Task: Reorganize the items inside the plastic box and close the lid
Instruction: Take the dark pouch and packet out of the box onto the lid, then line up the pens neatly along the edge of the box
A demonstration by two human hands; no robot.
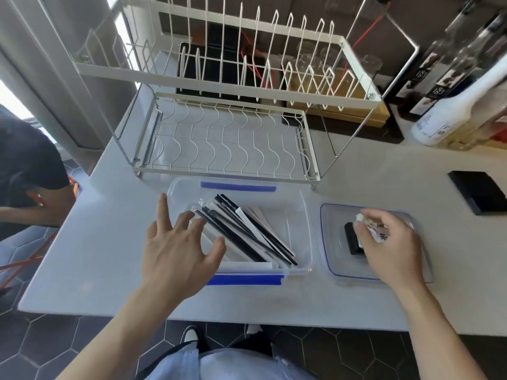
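Left hand point(178, 248) over diagonal straws point(247, 231)

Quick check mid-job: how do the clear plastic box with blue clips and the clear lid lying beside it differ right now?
The clear plastic box with blue clips is deep and holds a slanted pile of long black and white wrapped sticks; the clear lid with a blue rim line lies flat to its right, bearing a small black block. The left hand hovers open over the box; the right hand pinches small packets above the lid. Both are transparent and rest on the white counter.

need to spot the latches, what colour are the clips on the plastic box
Blue, on both long sides of the plastic box, clearest in the head view.
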